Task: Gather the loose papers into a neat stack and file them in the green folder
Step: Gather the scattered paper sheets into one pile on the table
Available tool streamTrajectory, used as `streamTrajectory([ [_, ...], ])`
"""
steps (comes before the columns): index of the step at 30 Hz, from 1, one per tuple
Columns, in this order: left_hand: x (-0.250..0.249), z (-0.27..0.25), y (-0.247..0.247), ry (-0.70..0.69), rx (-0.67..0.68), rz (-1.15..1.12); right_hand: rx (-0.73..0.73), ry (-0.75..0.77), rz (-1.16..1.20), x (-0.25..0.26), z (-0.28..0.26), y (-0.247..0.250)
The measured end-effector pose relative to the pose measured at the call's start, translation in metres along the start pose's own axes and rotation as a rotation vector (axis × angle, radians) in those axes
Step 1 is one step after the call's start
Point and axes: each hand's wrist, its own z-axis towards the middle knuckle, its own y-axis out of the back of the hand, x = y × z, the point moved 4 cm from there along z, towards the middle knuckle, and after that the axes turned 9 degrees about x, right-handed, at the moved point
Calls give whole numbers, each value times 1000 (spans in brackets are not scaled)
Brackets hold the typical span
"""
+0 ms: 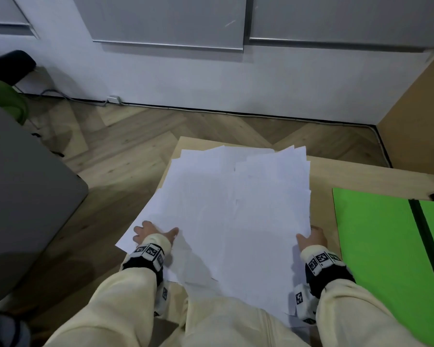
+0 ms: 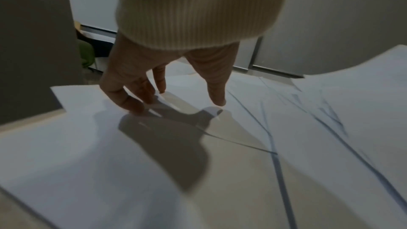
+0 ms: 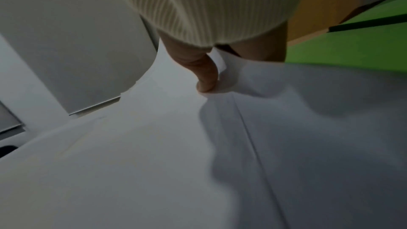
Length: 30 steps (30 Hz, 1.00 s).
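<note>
A grey cabinet point(image 1: 23, 184) stands left of the wooden table point(image 1: 348, 176). Beyond, herringbone floor point(image 1: 135, 126) meets a white wall point(image 1: 211, 81).

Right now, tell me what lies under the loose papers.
Under the loose papers lies the light wooden table, showing beyond their far and right edges. The left hand rests on one sheet. Anything else beneath the pile is covered and cannot be seen.
</note>
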Motion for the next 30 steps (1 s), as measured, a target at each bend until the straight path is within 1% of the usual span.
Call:
streamTrajectory([
  [5, -13, -18, -17, -68, 60, -80, -57, -38, 66, -2, -1, -3],
  [9, -22, -27, -31, -172, 225, -146, -115, -69, 198, -11, -7, -5],
  [12, -29, -25, -40, -230, 337, -217, -44, -88, 206, -13, -10, -9],
  [14, -33, -27, -40, -284, 352, -272, 2, -63, 192, -14, -9, -12],
  [16, -37, -27, -41, -355, 353, -226, 11, -27, 196, -17, -7, -12],
  [17, -38, -27, -43, -370, 370, -202, -1, -8, 199, -18, -7, -11],
  [20, -39, -26, -45, -331, 462, -222, -73, 37, 267, -19, -6, -6],
  [23, -38, -22, -42, -287, 492, -221, -135, 41, 356, -15, -10, -4],
  [27, -42, -10, -35, -212, 494, -349, -224, 38, 485, -10, -10, 1],
  [30, -52, -10, -33, -203, 464, -414, -287, 64, 491, -13, 1, 0],
])
